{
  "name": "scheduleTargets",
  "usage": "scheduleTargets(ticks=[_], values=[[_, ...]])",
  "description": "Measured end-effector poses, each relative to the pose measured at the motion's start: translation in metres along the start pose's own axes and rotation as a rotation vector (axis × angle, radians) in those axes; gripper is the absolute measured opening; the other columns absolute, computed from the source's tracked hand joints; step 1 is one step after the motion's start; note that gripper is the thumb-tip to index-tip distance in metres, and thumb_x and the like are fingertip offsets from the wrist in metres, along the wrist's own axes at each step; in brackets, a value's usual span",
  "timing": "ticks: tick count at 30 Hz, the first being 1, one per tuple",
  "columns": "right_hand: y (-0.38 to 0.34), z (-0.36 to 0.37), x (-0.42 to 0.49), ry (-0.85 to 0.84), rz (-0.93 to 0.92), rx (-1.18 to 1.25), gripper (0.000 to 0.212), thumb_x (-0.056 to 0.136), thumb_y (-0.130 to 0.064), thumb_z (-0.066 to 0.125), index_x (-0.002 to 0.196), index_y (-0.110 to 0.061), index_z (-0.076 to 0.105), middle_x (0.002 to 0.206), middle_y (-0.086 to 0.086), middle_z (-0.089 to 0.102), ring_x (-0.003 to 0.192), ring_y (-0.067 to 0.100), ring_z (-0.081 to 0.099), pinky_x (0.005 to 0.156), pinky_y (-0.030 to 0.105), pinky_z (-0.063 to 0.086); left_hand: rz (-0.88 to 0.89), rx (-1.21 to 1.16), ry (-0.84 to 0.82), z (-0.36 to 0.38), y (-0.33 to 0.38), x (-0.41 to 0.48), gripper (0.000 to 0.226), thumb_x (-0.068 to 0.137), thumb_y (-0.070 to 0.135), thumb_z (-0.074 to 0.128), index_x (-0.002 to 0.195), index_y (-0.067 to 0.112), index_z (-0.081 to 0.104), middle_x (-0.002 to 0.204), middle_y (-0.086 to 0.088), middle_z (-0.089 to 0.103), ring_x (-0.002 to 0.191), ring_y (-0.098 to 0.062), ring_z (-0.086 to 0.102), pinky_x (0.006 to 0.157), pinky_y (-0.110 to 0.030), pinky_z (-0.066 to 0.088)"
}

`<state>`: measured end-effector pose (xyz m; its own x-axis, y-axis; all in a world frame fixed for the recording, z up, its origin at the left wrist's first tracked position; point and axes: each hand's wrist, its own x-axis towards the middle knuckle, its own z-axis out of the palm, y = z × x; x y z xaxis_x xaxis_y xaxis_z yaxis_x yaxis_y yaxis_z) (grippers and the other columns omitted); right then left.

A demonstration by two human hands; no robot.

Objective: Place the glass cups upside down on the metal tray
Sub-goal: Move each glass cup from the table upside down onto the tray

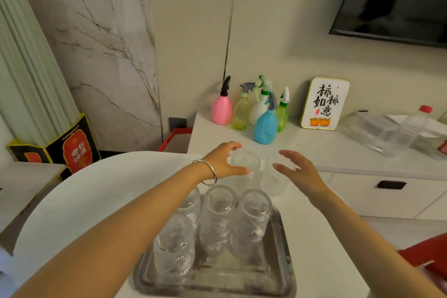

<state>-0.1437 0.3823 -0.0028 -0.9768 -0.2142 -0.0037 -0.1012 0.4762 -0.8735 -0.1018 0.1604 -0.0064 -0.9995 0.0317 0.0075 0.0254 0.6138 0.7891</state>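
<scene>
Down at the bottom centre of the frame sits the metal tray (278, 273), rectangular, shiny, with a raised rolled rim, resting on the white rounded surface (79, 196). Four ribbed glass cups (217, 215) stand on it, clear and tall; they look to be mouth-down with thick bases up, though the transparency makes that hard to swear to. They are grouped toward the tray's far and left parts, which leaves bare metal at the near right, sensibly kept free for what is left to come.

Moving up to mid-frame, just past the tray's far edge, two more cups wait on the surface. The left hand (222, 162), a silver bangle (208, 172) on its wrist, has its fingers (232, 146) curled around the near cup (245, 164), thumb on the near side, closing on the rim; I would call it a grip just forming. The right hand (300, 169) is spread wide, holding nothing, fingers reaching toward the second cup (273, 179), faint and smooth-looking beside the first. Both hands go in together, likely to flip a pair at once.

Farther back, upper centre, plastic spray bottles (266, 123) in pink, green, white and blue cluster against the wall, with a small framed sign (325, 104) to their right.
</scene>
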Motion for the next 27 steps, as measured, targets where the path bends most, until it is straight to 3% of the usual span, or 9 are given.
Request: scheduleTargets(ticks=[3, 7, 15, 19, 22, 24, 27], values=[[0.020, 0.000, 0.016, 0.013, 0.048, -0.047, 0.058, 0.081, -0.033, 0.071, 0.133, -0.025, 0.048, 0.147, 0.003, 0.041, 0.133, 0.022, 0.037, 0.106, 0.035, 0.031, -0.064, 0.087, -0.063, 0.015, 0.001, 0.025, 0.091, 0.069, 0.041, 0.077, 0.142, 0.020, 0.025, 0.148, -0.005, 0.030, 0.133, -0.022, 0.034, 0.107, -0.034, 0.032], [0.034, 0.007, 0.030, -0.012, 0.085, 0.021, 0.068, 0.079, -0.031, 0.073, 0.139, -0.024, 0.040, 0.149, 0.004, 0.038, 0.135, 0.024, 0.036, 0.106, 0.038, 0.034, -0.121, 0.168, -0.116, 0.026, -0.002, 0.048, 0.101, 0.066, 0.042, 0.079, 0.144, 0.022, 0.018, 0.151, -0.006, 0.025, 0.137, -0.024, 0.029, 0.111, -0.038, 0.030], [0.038, 0.012, 0.030, 0.037, 0.027, 0.023, 0.070, 0.081, -0.027, 0.073, 0.140, -0.018, 0.037, 0.148, 0.005, 0.039, 0.134, 0.024, 0.037, 0.105, 0.034, 0.034, -0.054, 0.303, -0.018, 0.032, 0.001, 0.057, 0.090, 0.061, 0.043, 0.081, 0.137, 0.028, 0.035, 0.136, -0.005, 0.044, 0.122, -0.023, 0.046, 0.101, -0.038, 0.041], [0.018, 0.004, 0.018, 0.093, -0.094, 0.080, 0.060, 0.086, -0.036, 0.065, 0.138, -0.023, 0.039, 0.146, -0.003, 0.041, 0.132, 0.015, 0.038, 0.101, 0.025, 0.029, 0.109, 0.114, 0.259, 0.015, 0.017, 0.033, 0.086, 0.059, 0.049, 0.080, 0.133, 0.034, 0.039, 0.124, 0.002, 0.050, 0.107, -0.017, 0.051, 0.091, -0.033, 0.046], [-0.011, 0.000, 0.003, 0.055, -0.125, 0.242, 0.053, 0.085, -0.047, 0.060, 0.133, -0.033, 0.043, 0.137, -0.013, 0.044, 0.128, 0.008, 0.039, 0.103, 0.028, 0.031, 0.198, -0.113, 0.385, -0.007, 0.037, 0.007, 0.089, 0.056, 0.058, 0.076, 0.134, 0.037, 0.039, 0.113, 0.015, 0.050, 0.097, 0.001, 0.050, 0.081, -0.012, 0.044], [-0.029, 0.000, -0.008, -0.031, -0.109, 0.341, 0.063, 0.077, -0.057, 0.058, 0.133, -0.034, 0.043, 0.138, -0.014, 0.045, 0.128, 0.008, 0.043, 0.104, 0.031, 0.034, 0.225, -0.274, 0.408, -0.018, 0.051, -0.012, 0.080, 0.054, 0.061, 0.072, 0.128, 0.042, 0.045, 0.113, 0.024, 0.050, 0.100, 0.006, 0.051, 0.077, -0.002, 0.042], [-0.047, 0.001, -0.024, -0.276, -0.106, 0.524, 0.063, 0.076, -0.055, 0.057, 0.133, -0.029, 0.048, 0.134, -0.003, 0.058, 0.121, 0.015, 0.056, 0.102, 0.036, 0.047, 0.228, -0.472, 0.419, -0.024, 0.060, -0.038, 0.061, 0.059, 0.055, 0.074, 0.116, 0.043, 0.054, 0.115, 0.020, 0.056, 0.107, -0.008, 0.056, 0.088, -0.020, 0.049]])
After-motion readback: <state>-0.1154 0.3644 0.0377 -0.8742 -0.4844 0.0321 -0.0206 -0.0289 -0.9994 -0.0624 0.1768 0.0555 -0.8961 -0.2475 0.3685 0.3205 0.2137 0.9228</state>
